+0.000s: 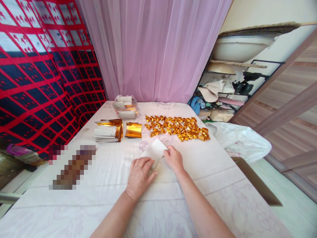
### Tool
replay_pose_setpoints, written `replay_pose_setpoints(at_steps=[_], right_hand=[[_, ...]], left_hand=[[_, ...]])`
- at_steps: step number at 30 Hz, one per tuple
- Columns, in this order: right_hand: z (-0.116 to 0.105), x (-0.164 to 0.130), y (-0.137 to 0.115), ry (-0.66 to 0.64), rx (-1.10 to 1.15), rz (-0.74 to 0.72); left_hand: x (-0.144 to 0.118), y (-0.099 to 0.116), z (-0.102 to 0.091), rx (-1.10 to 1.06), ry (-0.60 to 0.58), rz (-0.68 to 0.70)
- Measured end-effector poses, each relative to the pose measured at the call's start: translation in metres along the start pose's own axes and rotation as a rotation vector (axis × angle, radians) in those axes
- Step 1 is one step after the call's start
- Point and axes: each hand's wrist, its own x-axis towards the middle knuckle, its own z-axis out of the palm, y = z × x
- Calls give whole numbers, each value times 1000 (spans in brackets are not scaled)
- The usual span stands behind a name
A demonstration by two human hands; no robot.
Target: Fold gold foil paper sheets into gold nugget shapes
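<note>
While L hand (139,174) lies flat pinning the white sheet (155,151), R hand (174,159) pinches its 3 o'clock edge; sheet's long axis runs 7→1 o'clock, w/ both hands touching it

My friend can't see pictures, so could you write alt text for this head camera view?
Two bare hands, left hand and right hand, press a white rectangular paper sheet on a pale cloth-covered table. Beyond lie a heap of small folded gold foil pieces and stacks of gold foil sheets.
</note>
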Motion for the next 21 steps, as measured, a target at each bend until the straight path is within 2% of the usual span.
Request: replay_pose_setpoints(at_steps=[5, 10, 15, 21], right_hand=[[-4, -5, 5, -27, 22, -15], [-13, -14, 13, -68, 71, -57], [-20, -26, 22, -178, 161, -212], [-28, -33, 25, -269, 144, -284]], left_hand=[[-3, 4, 7, 193, -64, -47], [-2, -1, 5, 177, -87, -68], [-2, -8, 5, 159, -57, -109], [3, -8, -7, 243, -63, -148]])
